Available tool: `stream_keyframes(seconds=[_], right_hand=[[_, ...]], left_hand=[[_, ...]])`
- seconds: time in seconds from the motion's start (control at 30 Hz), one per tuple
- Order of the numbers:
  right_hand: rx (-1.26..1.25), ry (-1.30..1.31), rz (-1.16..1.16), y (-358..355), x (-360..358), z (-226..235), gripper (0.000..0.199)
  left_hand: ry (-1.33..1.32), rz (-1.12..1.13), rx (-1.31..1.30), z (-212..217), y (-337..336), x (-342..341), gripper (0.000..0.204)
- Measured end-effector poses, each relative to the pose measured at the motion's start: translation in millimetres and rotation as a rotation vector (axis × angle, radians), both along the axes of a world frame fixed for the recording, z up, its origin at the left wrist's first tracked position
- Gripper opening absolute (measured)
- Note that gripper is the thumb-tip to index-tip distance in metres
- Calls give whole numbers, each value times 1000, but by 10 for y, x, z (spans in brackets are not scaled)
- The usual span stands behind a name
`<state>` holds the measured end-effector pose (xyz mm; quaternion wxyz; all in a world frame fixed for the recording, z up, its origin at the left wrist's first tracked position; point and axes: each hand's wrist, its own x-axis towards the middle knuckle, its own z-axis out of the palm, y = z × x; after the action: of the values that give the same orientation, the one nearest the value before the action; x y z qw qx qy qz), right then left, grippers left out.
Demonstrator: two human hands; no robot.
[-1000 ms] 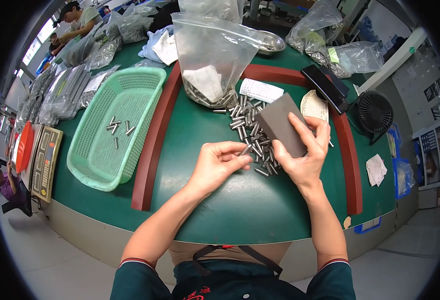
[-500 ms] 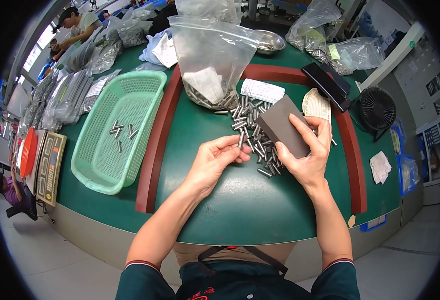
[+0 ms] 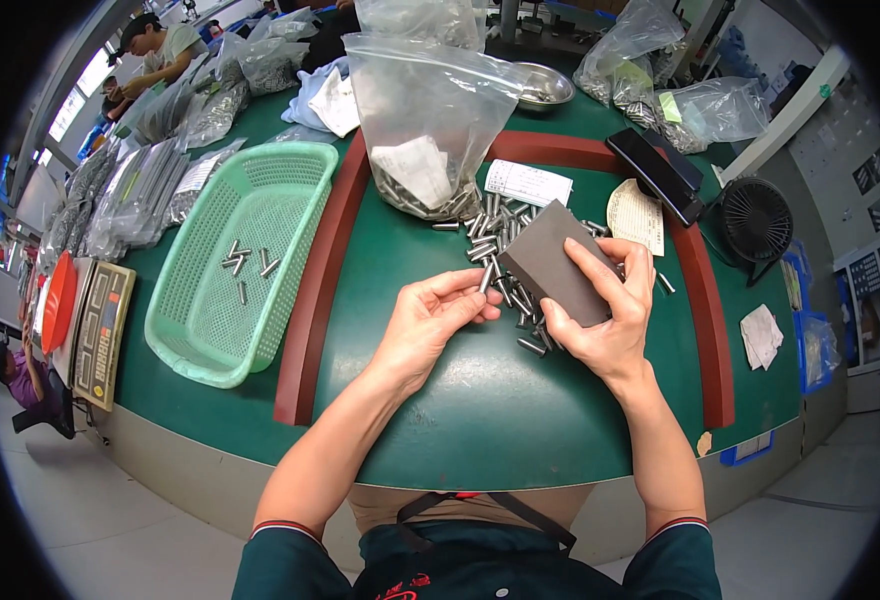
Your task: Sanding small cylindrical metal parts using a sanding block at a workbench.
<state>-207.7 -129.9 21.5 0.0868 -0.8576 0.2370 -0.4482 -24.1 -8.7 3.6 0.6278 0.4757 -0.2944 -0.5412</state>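
Note:
Between the thumb and fingers of my left hand (image 3: 440, 318) is a short metal pin (image 3: 487, 278), held tilted at the near left side of the pile. My right hand (image 3: 610, 312) grips a dark grey rectangular block (image 3: 558, 262) by its right side, thumb on the near edge and fingers over the top. The block hangs over a pile of loose metal pins (image 3: 488, 232) and hides part of it. Its left corner is close to the pin in my left hand; whether they touch I cannot tell. Several pins (image 3: 236, 258) lie in the green mesh basket (image 3: 165, 300) on the left.
A dark red frame (image 3: 312, 330) borders the work area on the green table. Behind the pile stands an open plastic bag (image 3: 420, 100) of pins. A phone (image 3: 650, 172), a paper label (image 3: 528, 182) and a black fan (image 3: 752, 220) are to the right and back.
My right hand has moved the block slightly left and nearer to the pin in my left hand. More pins show behind the block's right side. The left hand has barely moved.

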Motion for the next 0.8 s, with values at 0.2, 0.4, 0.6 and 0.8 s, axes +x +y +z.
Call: stream_keyframes(seconds=[0.2,0.4,0.6,0.8], right_hand=[[-58,66,91,32,-2,-8,62],[-113,20,98,52,25,40,62],[-171,-28,79,94,112,53,62],[-176,-35,72,70,106,24,62]], left_hand=[[35,-23,-28,-38,2,-21,29],[103,-111,-86,-34,27,-26,27],[120,-109,-73,5,-3,-119,27],[61,-112,-37,23,3,-75,26]])
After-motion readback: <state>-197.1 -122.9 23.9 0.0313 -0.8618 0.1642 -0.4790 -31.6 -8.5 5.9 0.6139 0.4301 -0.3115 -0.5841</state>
